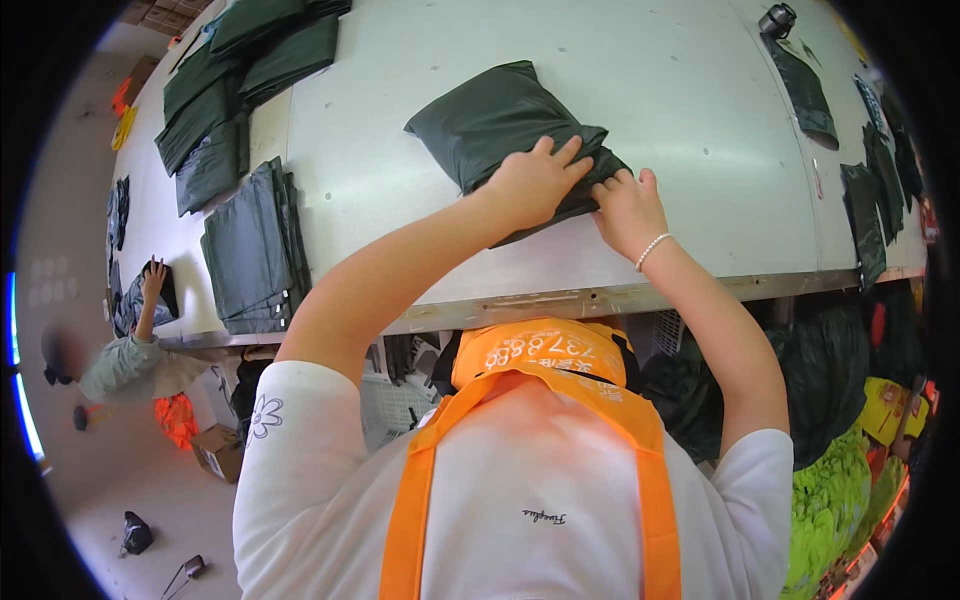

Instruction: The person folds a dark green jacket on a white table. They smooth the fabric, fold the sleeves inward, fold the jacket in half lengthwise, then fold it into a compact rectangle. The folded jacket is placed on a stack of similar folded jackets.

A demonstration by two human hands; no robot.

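A folded bundle of thin, shiny dark green fabric (pixel 500 115) lies at an angle on the pale tabletop in front of me. Its right end is creased and bunched. My left hand (pixel 530 182) rests on top of the bundle near that end, fingers stretched out and apart. At the bundle's near right corner, my right hand (pixel 632 212) has its fingertips bent over the edge, gripping the fabric. The thumb side of that grip is partly hidden. A beaded bracelet (pixel 652 250) circles my right wrist.
Folded dark green stacks (pixel 250 245) lie to the left, with more piles (pixel 285 60) beyond. Dark folded pieces (pixel 865 220) and a black-lidded bottle (pixel 777 20) are at the right. Another person's hand (pixel 153 280) touches dark fabric at far left. Crates (pixel 390 405) stand under the table.
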